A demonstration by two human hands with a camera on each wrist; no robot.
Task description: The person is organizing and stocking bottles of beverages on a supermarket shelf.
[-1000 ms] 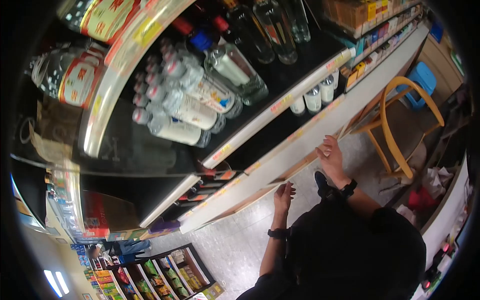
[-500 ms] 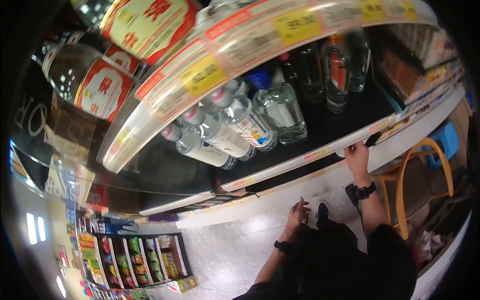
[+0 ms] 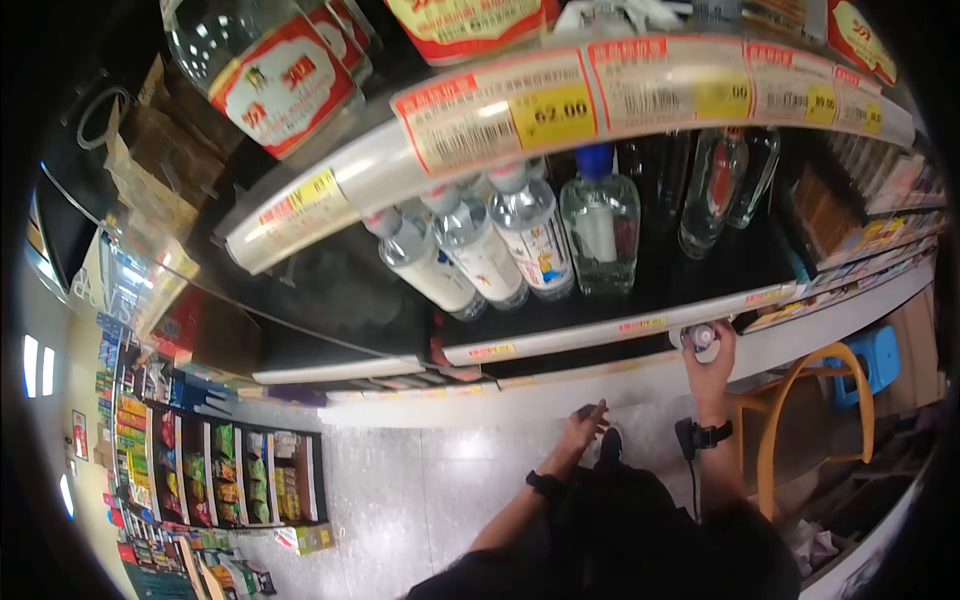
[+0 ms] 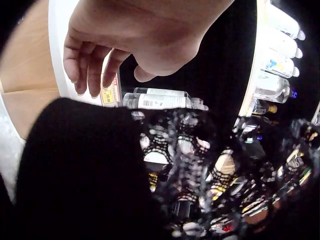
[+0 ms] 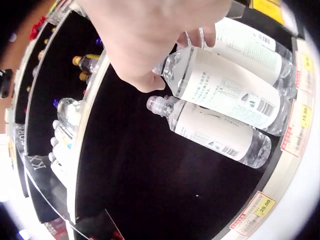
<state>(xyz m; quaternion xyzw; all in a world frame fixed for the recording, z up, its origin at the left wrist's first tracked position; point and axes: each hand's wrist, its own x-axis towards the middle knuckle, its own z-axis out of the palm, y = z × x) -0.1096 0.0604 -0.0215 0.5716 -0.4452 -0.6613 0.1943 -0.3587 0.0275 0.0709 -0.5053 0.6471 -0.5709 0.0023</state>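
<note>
My right hand point(image 3: 707, 365) is at the front of the lower shelf, its fingers and thumb curled round the neck end of a clear bottle point(image 5: 230, 90) with a white label. Right below that bottle in the right wrist view lies another like it point(image 5: 212, 130), and more labelled bottles point(image 5: 250, 47) stand behind the fingers. The hand itself covers the gripped bottle's cap in the right wrist view. My left hand point(image 3: 583, 428) hangs in front of the shelf with fingers loosely bent, holding nothing. In the left wrist view, clear bottles point(image 4: 155, 100) show beyond the left fingers.
Above, a shelf holds bottles with white labels point(image 3: 535, 240) and a blue-capped bottle point(image 3: 602, 225). A curved price rail point(image 3: 450, 120) juts out higher up. A wooden chair point(image 3: 790, 410) stands close to my right arm; a snack rack point(image 3: 240, 470) is at lower left.
My right hand has gone from hanging in front of the shelf to the lower shelf and now grips a bottle. The left hand stays low and loose. The head view has turned and come nearer the shelves.
</note>
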